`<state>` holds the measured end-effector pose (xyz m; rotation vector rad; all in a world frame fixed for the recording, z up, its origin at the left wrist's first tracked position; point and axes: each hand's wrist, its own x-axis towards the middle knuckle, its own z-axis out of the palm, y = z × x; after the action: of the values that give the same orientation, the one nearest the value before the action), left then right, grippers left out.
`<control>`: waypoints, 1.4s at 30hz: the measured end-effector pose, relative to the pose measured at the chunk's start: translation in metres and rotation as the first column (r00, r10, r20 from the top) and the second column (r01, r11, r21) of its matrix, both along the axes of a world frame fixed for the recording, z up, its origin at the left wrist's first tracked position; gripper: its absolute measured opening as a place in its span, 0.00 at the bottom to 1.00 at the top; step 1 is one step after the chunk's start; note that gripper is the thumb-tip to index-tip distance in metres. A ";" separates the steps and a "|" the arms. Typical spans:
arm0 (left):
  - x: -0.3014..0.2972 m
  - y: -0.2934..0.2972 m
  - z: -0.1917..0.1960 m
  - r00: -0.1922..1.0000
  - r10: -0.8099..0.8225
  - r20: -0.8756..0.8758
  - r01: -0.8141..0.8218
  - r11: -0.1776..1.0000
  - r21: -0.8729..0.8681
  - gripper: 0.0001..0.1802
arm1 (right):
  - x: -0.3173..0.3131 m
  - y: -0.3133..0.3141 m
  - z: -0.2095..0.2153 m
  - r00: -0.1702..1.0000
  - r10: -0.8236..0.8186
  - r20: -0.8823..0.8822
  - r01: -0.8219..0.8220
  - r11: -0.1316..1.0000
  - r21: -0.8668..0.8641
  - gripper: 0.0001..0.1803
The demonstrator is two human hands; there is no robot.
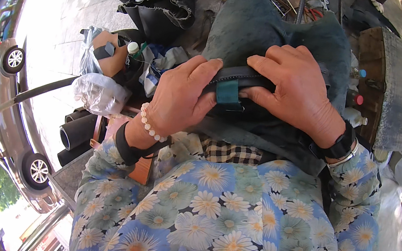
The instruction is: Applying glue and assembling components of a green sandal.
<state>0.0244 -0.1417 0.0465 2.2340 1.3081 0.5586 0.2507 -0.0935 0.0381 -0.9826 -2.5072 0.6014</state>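
A black, curved strap with pale stitching (240, 72) spans the gap between my hands above my lap. At its middle hangs a small teal-green flap (228, 93), with a thin loose thread near its lower corner. My left hand (177, 91) pinches the strap's left end between thumb and fingers. Along the right part, my right hand (292, 90) grips it, thumb below by the flap and fingers above. Beneath them a dark green apron (249, 29) covers my knees, with black material bunched nearer my body. The strap's ends are hidden by my hands.
To the left stand black rolled sheets (77, 133), a clear plastic bag (99, 93) and a white-capped bottle (133, 49). Black bags (158, 12) lie farther off. Tools (282, 0) lie beyond my knees. A worn wooden box (394, 87) and capped bottles (358, 99) are at right.
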 end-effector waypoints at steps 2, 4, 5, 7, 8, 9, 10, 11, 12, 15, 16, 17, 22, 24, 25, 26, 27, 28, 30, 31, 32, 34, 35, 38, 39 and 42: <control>0.003 0.002 0.001 0.998 -0.001 -0.068 0.001 1.000 0.004 0.28 | -0.001 0.002 -0.006 1.000 -0.008 -0.018 0.008 1.000 -0.006 0.23; 0.005 0.004 0.002 0.989 -0.014 -0.144 0.018 0.999 0.026 0.27 | -0.002 0.003 -0.010 1.000 -0.016 -0.018 0.016 1.000 0.017 0.23; 0.005 0.006 0.002 0.989 -0.016 -0.150 0.021 0.999 0.027 0.27 | -0.003 0.004 -0.011 0.999 -0.010 -0.035 0.011 1.000 0.022 0.23; 0.007 0.008 0.002 0.990 -0.023 -0.139 0.027 0.999 0.027 0.23 | -0.004 0.004 -0.013 0.997 -0.051 -0.051 0.053 0.998 0.022 0.15; 0.007 0.008 0.003 0.991 -0.026 -0.132 0.031 0.999 0.039 0.23 | -0.005 0.005 -0.013 0.995 -0.045 -0.086 0.048 0.998 0.035 0.15; 0.007 0.007 0.002 0.988 -0.016 -0.153 0.023 0.999 0.044 0.22 | -0.006 0.005 -0.014 0.993 -0.045 -0.105 0.050 0.998 0.040 0.14; 0.008 0.006 0.002 0.985 -0.007 -0.173 0.014 0.999 0.043 0.21 | -0.007 0.005 -0.015 0.995 -0.051 -0.088 0.054 0.998 0.030 0.13; 0.008 0.006 0.000 0.985 -0.006 -0.175 0.014 0.999 0.045 0.21 | -0.007 0.005 -0.016 0.991 -0.045 -0.125 0.050 0.998 0.041 0.13; 0.009 0.005 -0.002 0.981 0.011 -0.192 0.003 0.997 0.075 0.20 | -0.007 0.004 -0.017 0.995 -0.046 -0.083 0.049 0.998 0.034 0.13; 0.012 0.007 -0.011 0.980 0.020 -0.196 0.001 0.994 0.105 0.18 | -0.006 0.004 -0.022 0.998 -0.051 -0.026 0.052 0.998 0.035 0.14; 0.013 0.006 -0.013 0.984 0.016 -0.179 0.003 0.994 0.107 0.18 | -0.005 0.002 -0.022 0.998 -0.056 0.006 0.056 0.997 0.053 0.17; 0.013 0.006 -0.014 0.985 0.019 -0.171 0.003 0.992 0.129 0.18 | -0.003 0.000 -0.022 0.999 -0.051 -0.002 0.051 0.997 0.066 0.17; 0.008 0.008 -0.010 1.000 -0.023 -0.016 0.023 0.999 0.028 0.21 | 0.022 0.008 -0.015 0.967 -0.027 -0.255 -0.026 0.979 -0.203 0.26; 0.006 0.006 -0.010 1.000 -0.024 0.013 0.024 0.999 0.042 0.22 | 0.056 0.015 -0.007 0.964 -0.139 -0.227 0.091 0.974 -0.210 0.28; 0.007 0.004 -0.011 1.000 -0.008 0.020 0.007 0.999 0.054 0.22 | 0.067 0.018 -0.008 0.946 -0.208 -0.248 0.159 0.966 -0.202 0.27; 0.007 0.002 -0.012 1.000 0.004 0.024 -0.005 0.998 0.062 0.22 | 0.077 0.021 -0.009 0.918 -0.290 -0.270 0.239 0.948 -0.208 0.26; 0.007 0.000 -0.013 1.000 0.012 0.021 -0.013 0.998 0.057 0.22 | 0.088 0.021 -0.010 0.916 -0.356 -0.185 0.311 0.921 -0.233 0.25; 0.007 0.000 -0.015 1.000 0.010 0.027 -0.011 0.997 0.071 0.22 | 0.094 0.018 -0.012 0.924 -0.323 -0.205 0.282 0.937 -0.205 0.25; 0.006 -0.002 -0.016 0.999 -0.002 0.049 -0.002 0.996 0.091 0.22 | 0.101 0.009 -0.015 0.893 -0.434 -0.119 0.330 0.811 -0.483 0.25; 0.006 -0.003 -0.016 0.999 -0.002 0.051 -0.003 0.996 0.092 0.22 | 0.100 0.005 -0.016 0.893 -0.434 -0.119 0.317 0.794 -0.519 0.27; 0.006 -0.004 -0.016 0.999 0.002 0.041 -0.006 0.995 0.098 0.23 | 0.098 0.002 -0.016 0.899 -0.408 -0.158 0.280 0.814 -0.508 0.27; 0.007 -0.005 -0.016 0.999 0.010 0.031 -0.013 0.995 0.103 0.23 | 0.091 -0.006 -0.015 0.929 -0.301 -0.214 0.283 0.952 -0.114 0.30; 0.007 -0.007 -0.016 1.000 0.005 0.031 -0.008 0.993 0.118 0.23 | 0.089 -0.011 -0.011 0.933 -0.252 -0.256 0.238 0.968 -0.084 0.33; 0.008 -0.009 -0.015 1.000 0.020 0.024 -0.022 0.995 0.098 0.22 | 0.077 -0.025 -0.005 0.984 -0.130 -0.123 0.133 0.991 0.011 0.32; 0.008 -0.008 -0.015 0.999 0.034 0.029 -0.036 0.997 0.066 0.22 | 0.072 -0.030 -0.005 0.989 -0.109 -0.097 0.116 0.990 0.074 0.27; 0.009 -0.002 -0.015 0.998 -0.025 0.051 0.020 0.995 0.093 0.23 | 0.063 -0.037 -0.012 0.977 -0.156 -0.149 0.177 0.973 0.145 0.18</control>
<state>0.0337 -0.1438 0.0315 2.2894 1.2529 0.6779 0.3133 -0.1305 0.0259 -1.0425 -2.2847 0.3983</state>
